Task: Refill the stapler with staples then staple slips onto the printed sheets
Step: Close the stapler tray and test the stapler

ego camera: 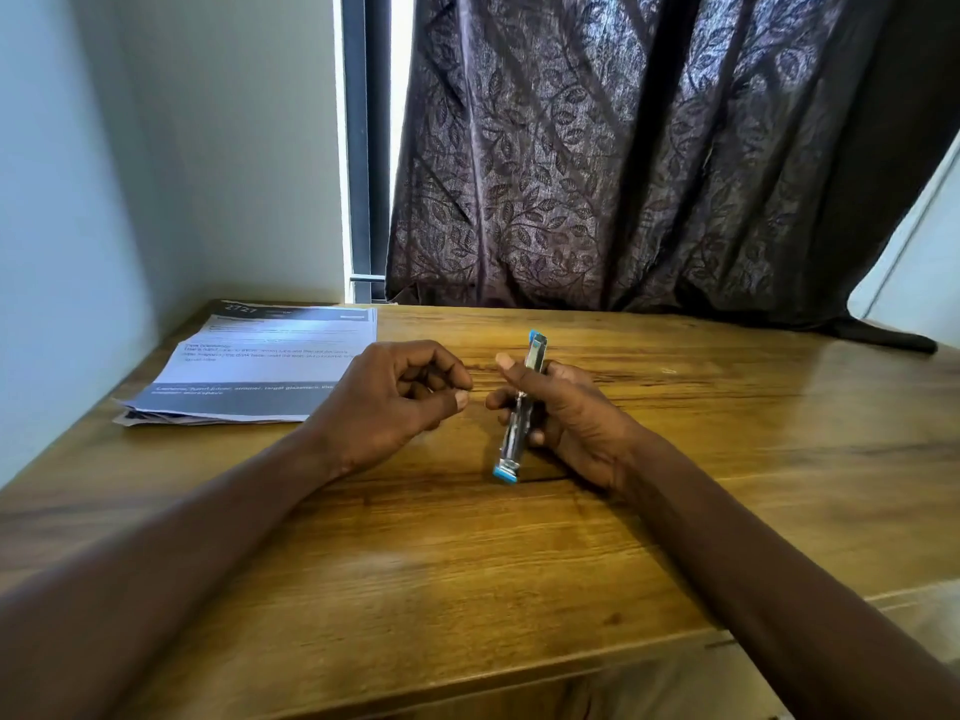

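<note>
A small silver stapler with blue ends (519,413) stands tilted on the wooden table (519,563), its lower blue end touching the wood. My right hand (566,413) is wrapped around its middle, thumb on the left side. My left hand (395,402) hovers just left of it, fingers curled and thumb pinched toward the forefinger; I cannot tell whether anything is between them. A stack of printed sheets (260,366) lies at the far left of the table. No staples or slips show.
A dark leaf-patterned curtain (649,148) hangs behind the table and drapes onto its far right edge. A white wall (130,148) closes in the left side. The table's front edge runs across the bottom right.
</note>
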